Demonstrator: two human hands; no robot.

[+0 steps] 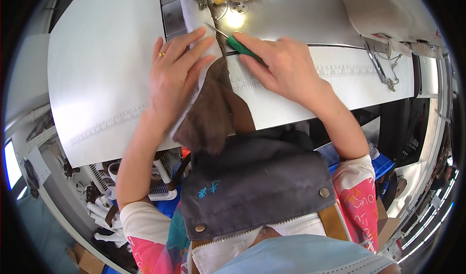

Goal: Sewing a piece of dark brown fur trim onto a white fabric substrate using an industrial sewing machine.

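Left hand (177,70): spread on white cloth (193,13)
Right hand (281,63): pinches awl (239,45), tip at cloth
Table (97,56): runs wide left; brown fur (208,114) crosses near edge

Illumination bright overall; the white surface (97,70) runs pale, nearly washed out toward its left side. Small intense hot spot on the metal machine bed (301,12), just below the machine head — strong local glare. Space under the surface dim, near-black at right. Strip lights (427,233) at lower right and a lit panel (12,165) at far left clip to white. Fisheye curvature marked: ruler markings (342,70) bow, corners black. Centre fairly sharp; lower brown fur (206,121) soft-edged.
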